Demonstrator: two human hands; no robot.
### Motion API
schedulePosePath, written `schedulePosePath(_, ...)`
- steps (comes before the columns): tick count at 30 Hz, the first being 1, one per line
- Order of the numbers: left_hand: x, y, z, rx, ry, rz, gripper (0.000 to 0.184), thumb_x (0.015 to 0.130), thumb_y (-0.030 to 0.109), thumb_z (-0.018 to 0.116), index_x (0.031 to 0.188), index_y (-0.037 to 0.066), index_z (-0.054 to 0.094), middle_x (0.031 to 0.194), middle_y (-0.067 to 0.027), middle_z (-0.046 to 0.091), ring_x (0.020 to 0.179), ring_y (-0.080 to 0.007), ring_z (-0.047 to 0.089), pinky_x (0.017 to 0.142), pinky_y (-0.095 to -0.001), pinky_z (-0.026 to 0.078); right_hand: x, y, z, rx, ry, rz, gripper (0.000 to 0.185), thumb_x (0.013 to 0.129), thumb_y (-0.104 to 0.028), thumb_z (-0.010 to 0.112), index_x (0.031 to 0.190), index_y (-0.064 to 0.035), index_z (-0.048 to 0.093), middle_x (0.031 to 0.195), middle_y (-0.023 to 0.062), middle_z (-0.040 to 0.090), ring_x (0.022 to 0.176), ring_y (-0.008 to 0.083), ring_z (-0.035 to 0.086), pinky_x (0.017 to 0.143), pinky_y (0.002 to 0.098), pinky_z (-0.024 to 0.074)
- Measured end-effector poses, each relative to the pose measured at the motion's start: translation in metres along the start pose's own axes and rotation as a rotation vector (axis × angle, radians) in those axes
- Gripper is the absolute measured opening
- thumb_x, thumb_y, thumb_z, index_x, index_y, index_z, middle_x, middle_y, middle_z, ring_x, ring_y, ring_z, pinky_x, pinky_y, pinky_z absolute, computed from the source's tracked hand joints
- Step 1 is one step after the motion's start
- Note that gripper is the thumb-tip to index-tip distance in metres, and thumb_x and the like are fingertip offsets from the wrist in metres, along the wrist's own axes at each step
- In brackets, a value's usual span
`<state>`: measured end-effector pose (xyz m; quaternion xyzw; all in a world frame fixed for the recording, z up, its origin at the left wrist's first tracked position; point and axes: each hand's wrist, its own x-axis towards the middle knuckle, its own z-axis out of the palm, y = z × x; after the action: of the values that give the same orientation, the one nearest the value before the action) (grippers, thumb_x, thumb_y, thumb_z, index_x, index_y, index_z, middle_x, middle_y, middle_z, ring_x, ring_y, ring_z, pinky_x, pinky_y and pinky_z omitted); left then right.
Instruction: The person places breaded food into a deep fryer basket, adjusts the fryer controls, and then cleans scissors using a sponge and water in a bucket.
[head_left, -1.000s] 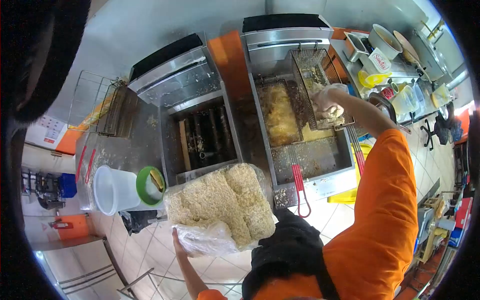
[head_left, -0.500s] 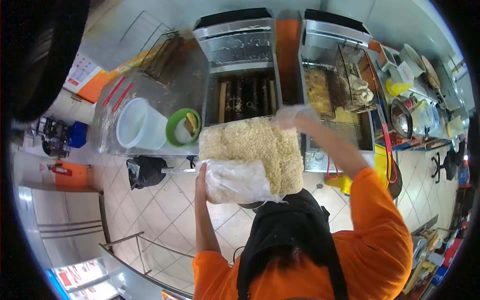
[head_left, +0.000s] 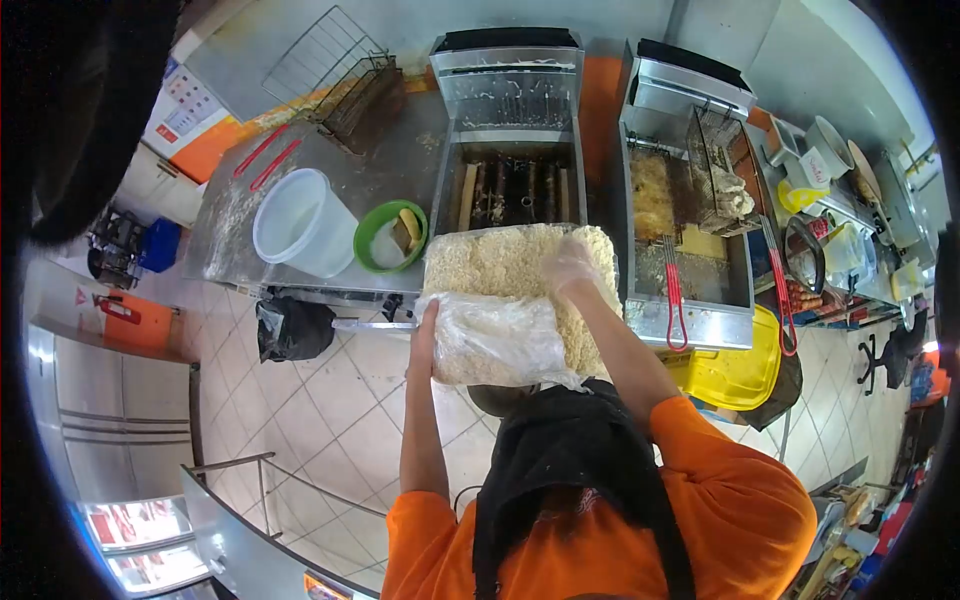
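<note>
In front of my body is a wide load of crumb-coated breaded pieces (head_left: pixel 500 250), laid side by side. Clear plastic film (head_left: pixel 500 335) covers its near-left part. My left hand (head_left: pixel 425 338) grips the left edge of the load, thumb against the film. My right hand (head_left: pixel 570 266), in a thin clear glove, is on the right part of the load. Its fingers look curled against the edge of a breaded piece (head_left: pixel 602 262) there, though they are slightly blurred.
Ahead is a fryer (head_left: pixel 515 190) with dark oil; another fryer (head_left: pixel 740 285) at right holds baskets with red handles (head_left: pixel 674 300). At left stand a white bucket (head_left: pixel 300 220) and a green bowl (head_left: pixel 385 240). A yellow tub (head_left: pixel 750 365) sits low at right.
My right hand has come back from beside the right fryer onto the breaded pieces. My left hand still holds the load's left side. The camera view has shifted slightly.
</note>
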<state>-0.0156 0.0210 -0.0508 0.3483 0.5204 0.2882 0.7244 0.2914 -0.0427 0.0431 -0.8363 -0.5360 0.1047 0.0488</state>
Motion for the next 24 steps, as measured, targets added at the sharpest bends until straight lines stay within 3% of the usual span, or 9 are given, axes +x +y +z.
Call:
schedulePosePath(3,-0.001,0.001,0.003,0.002,0.017,-0.012,0.089,0.081,0.06,0.062,0.13,-0.013,0.046,0.124,-0.0188,0.058,0.109,-0.026,0.058,0.093,-0.0333,0.046,-0.007,-0.004,-0.019,0.059,0.01,0.049,0.034,0.084,-0.023,0.05,0.107,-0.0009,0.064,0.114,0.0214,0.063,0.112,0.0334,0.059,0.091,0.0371,0.0497)
schedulePosePath(5,0.001,-0.001,0.001,-0.006,0.03,-0.017,0.089,0.08,0.06,0.062,0.13,-0.013,0.046,0.124,-0.0187,0.058,0.108,-0.0259,0.058,0.093,-0.0332,0.046,0.016,0.001,-0.009,0.267,-0.037,0.135,0.028,0.082,-0.02,0.055,0.099,-0.0016,0.067,0.111,0.0208,0.064,0.11,0.0323,0.06,0.092,0.0385,0.0489)
schedulePosePath(7,0.002,-0.004,0.0,-0.027,0.007,0.002,0.089,0.08,0.06,0.063,0.13,-0.013,0.047,0.124,-0.0187,0.058,0.108,-0.0259,0.059,0.093,-0.0332,0.046,0.075,0.026,0.059,0.72,0.011,0.297,0.019,0.08,-0.016,0.06,0.086,-0.0028,0.072,0.106,0.02,0.066,0.111,0.0299,0.059,0.095,0.0393,0.046)
schedulePosePath(10,0.011,-0.009,-0.006,-0.014,0.018,0.003,0.078,0.084,0.057,0.06,0.13,-0.005,0.049,0.119,-0.0155,0.061,0.104,-0.0259,0.062,0.09,-0.0364,0.05,0.08,0.029,0.036,-0.099,-0.076,-0.252,0.018,0.08,-0.019,0.06,0.085,-0.0038,0.07,0.104,0.0163,0.068,0.103,0.0281,0.064,0.089,0.0385,0.0499)
schedulePosePath(13,0.023,-0.016,-0.012,-0.022,0.01,-0.008,0.07,0.086,0.055,0.059,0.129,0.0,0.05,0.117,-0.0138,0.063,0.101,-0.0258,0.064,0.088,-0.0376,0.052,0.075,0.013,0.027,0.197,0.04,0.12,0.033,0.075,-0.027,0.064,0.102,-0.0079,0.07,0.104,0.0155,0.068,0.1,0.0304,0.064,0.087,0.0381,0.0505)
schedulePosePath(18,0.028,-0.021,-0.016,-0.025,-0.012,-0.004,0.075,0.085,0.056,0.06,0.127,-0.006,0.051,0.117,-0.0162,0.062,0.101,-0.0259,0.063,0.089,-0.0357,0.05,0.083,0.017,-0.024,-0.007,-0.375,-0.113,0.042,0.075,-0.034,0.066,0.104,-0.0043,0.069,0.113,0.016,0.065,0.105,0.0316,0.062,0.089,0.0383,0.0499)
schedulePosePath(20,0.02,-0.013,-0.011,0.013,0.028,0.009,0.09,0.079,0.061,0.064,0.125,-0.015,0.05,0.118,-0.0201,0.061,0.105,-0.0261,0.06,0.091,-0.0333,0.047,0.082,0.016,-0.032,0.058,-0.402,-0.033,0.043,0.077,-0.035,0.064,0.106,-0.004,0.068,0.115,0.0158,0.065,0.107,0.0321,0.061,0.091,0.0382,0.0497)
schedulePosePath(22,0.009,-0.004,-0.003,-0.016,0.012,0.013,0.088,0.079,0.059,0.065,0.124,-0.015,0.05,0.117,-0.0198,0.061,0.103,-0.0258,0.061,0.089,-0.0331,0.048,0.068,0.004,-0.045,0.197,-0.371,0.202,0.044,0.08,-0.035,0.06,0.111,-0.0041,0.067,0.117,0.015,0.065,0.109,0.0326,0.061,0.092,0.0376,0.0495)
schedulePosePath(24,0.006,-0.005,-0.001,-0.025,0.016,0.02,0.087,0.079,0.058,0.065,0.124,-0.015,0.05,0.117,-0.0196,0.061,0.102,-0.0256,0.062,0.088,-0.0329,0.048,0.052,0.003,-0.026,0.209,-0.183,0.095,0.054,0.076,-0.045,0.063,0.11,-0.0029,0.066,0.118,0.0171,0.064,0.111,0.0326,0.059,0.093,0.0382,0.0482)
